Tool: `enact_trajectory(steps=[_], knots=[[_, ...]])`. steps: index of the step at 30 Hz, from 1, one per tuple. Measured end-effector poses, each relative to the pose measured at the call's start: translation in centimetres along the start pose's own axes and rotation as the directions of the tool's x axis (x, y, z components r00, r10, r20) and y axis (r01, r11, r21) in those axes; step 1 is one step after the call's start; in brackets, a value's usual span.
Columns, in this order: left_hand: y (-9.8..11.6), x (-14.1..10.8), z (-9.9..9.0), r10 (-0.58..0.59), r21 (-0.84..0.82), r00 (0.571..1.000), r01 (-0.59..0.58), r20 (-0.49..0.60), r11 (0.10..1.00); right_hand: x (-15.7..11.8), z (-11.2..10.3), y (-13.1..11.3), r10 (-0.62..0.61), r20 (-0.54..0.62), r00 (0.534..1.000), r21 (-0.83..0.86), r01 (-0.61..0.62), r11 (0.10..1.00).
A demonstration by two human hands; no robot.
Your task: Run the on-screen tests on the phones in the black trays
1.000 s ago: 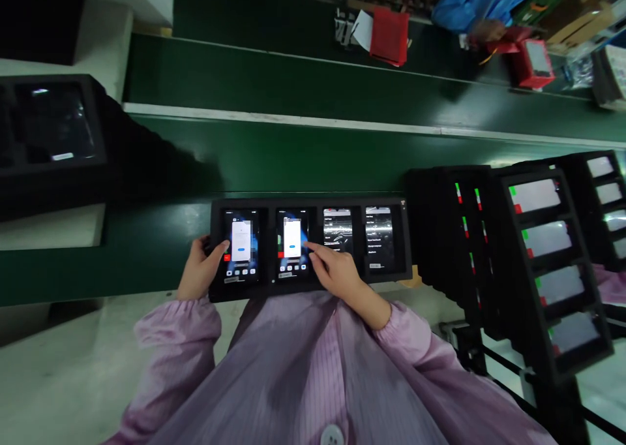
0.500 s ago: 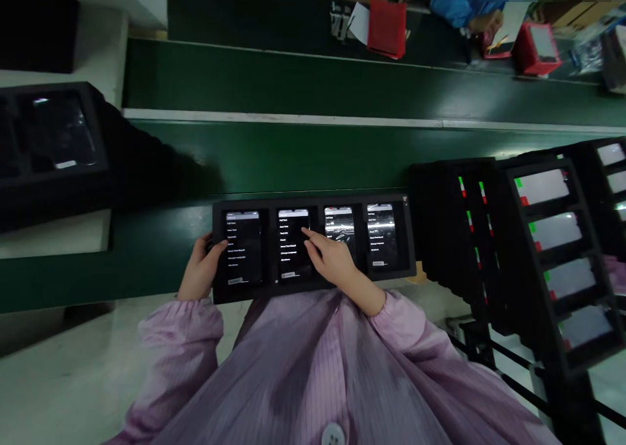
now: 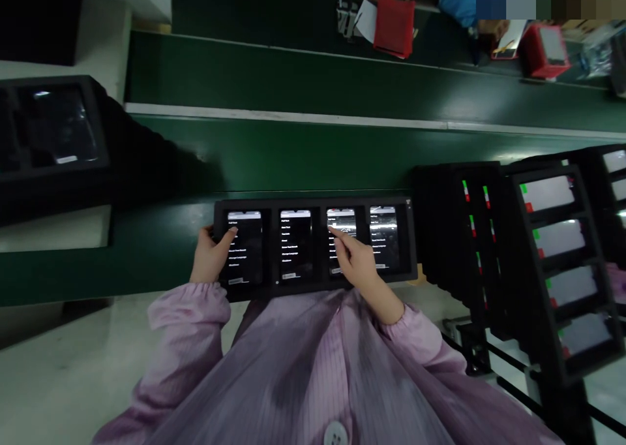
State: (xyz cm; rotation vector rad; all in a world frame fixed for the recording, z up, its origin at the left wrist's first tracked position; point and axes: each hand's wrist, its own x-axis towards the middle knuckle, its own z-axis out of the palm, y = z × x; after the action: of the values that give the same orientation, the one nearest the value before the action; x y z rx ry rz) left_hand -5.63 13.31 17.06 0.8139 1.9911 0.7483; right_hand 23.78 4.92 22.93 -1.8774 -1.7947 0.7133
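Note:
A long black tray (image 3: 271,286) at the near edge of the green bench holds several phones in a row, their screens lit with white lines of menu text. My left hand (image 3: 211,256) grips the tray's left end, its thumb reaching over the leftmost phone (image 3: 246,249). My right hand (image 3: 359,259) holds nothing; its index finger is stretched out at the upper left of the third phone (image 3: 336,243), and the other fingers are partly curled. Between them the second phone (image 3: 295,249) lies uncovered. The rightmost phone (image 3: 384,236) has glare across its screen.
Stacked black trays with white, green and red-marked items (image 3: 562,236) stand at the right. Another dark tray stack (image 3: 53,132) is at the left. Across the green bench (image 3: 293,148) are red folders (image 3: 394,27), a red box (image 3: 544,50) and a person's blue sleeve (image 3: 460,0).
My right hand has moved right, from the second phone to the third. My left thumb has slid farther over the leftmost phone. The tray stays in nearly the same place.

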Motion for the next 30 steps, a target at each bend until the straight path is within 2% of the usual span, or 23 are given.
enact_trajectory(steps=[4,11,14,17,21,26,30], knots=[[0.5,-0.4,0.1,-0.043,-0.058,0.999,0.043,-0.004,0.997,-0.6,-1.2,1.9,0.108,-0.087,0.990,-0.036,-0.111,0.993],[1.0,-1.0,-0.4,-0.077,-0.044,0.997,0.076,-0.025,0.996,-0.7,-1.1,2.9,0.113,-0.056,0.992,-0.096,-0.118,0.988],[1.0,-1.0,-0.3,-0.083,-0.052,0.996,0.081,-0.029,0.995,-1.5,-2.0,3.9,0.152,-0.149,0.977,-0.089,-0.167,0.982],[0.8,-0.8,-0.1,-0.075,-0.066,0.996,0.071,-0.049,0.995,-2.0,-3.0,5.4,0.212,-0.258,0.942,-0.082,-0.240,0.967],[0.8,-1.0,-0.1,-0.050,-0.065,0.997,0.046,-0.062,0.997,-2.1,-3.7,6.4,0.215,-0.299,0.930,-0.084,-0.250,0.965],[1.7,-2.2,-0.8,-0.123,-0.075,0.990,0.118,-0.065,0.990,-2.8,-3.7,5.1,0.175,-0.274,0.946,-0.077,-0.202,0.976],[2.1,-3.1,-1.4,-0.153,-0.083,0.986,0.147,-0.069,0.986,-4.0,-3.2,3.8,0.106,-0.154,0.982,-0.051,-0.115,0.992]])
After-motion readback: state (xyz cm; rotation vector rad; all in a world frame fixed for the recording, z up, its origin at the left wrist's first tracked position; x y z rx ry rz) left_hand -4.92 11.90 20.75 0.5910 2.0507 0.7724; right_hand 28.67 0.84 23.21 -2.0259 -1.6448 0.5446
